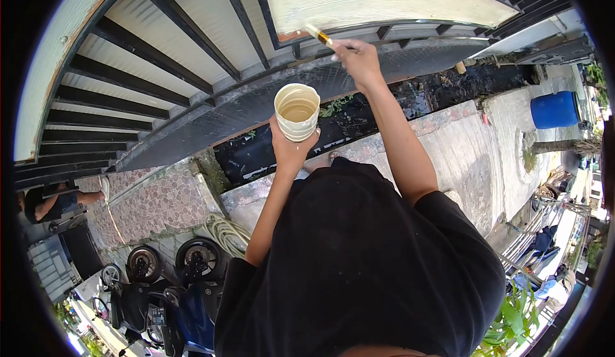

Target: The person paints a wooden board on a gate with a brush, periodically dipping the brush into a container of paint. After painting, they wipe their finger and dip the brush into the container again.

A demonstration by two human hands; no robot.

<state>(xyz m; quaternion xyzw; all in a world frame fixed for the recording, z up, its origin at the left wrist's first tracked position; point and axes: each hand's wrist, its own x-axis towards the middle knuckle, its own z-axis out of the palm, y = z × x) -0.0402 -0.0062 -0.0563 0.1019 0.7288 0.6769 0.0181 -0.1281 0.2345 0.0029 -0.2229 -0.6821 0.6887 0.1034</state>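
Observation:
My left hand (291,147) is wrapped round a cream-coloured cup (296,128) with cream-coloured liquid inside, held upright in front of my body. In my right hand (360,63) is a paintbrush (324,38), gripped by its handle. Its pale bristles reach the lower left corner of a cream panel (384,2) framed in black metal. A reddish-brown patch (293,36) shows at that corner, beside the bristle tips.
Black gate bars (186,33) stand ahead and to the left. A dark water ditch (256,155) runs below, between gate and paving. Motorbikes (163,312) and a coiled hose (225,234) are lower left, with another person (54,206) farther left. A blue barrel (554,110) stands right.

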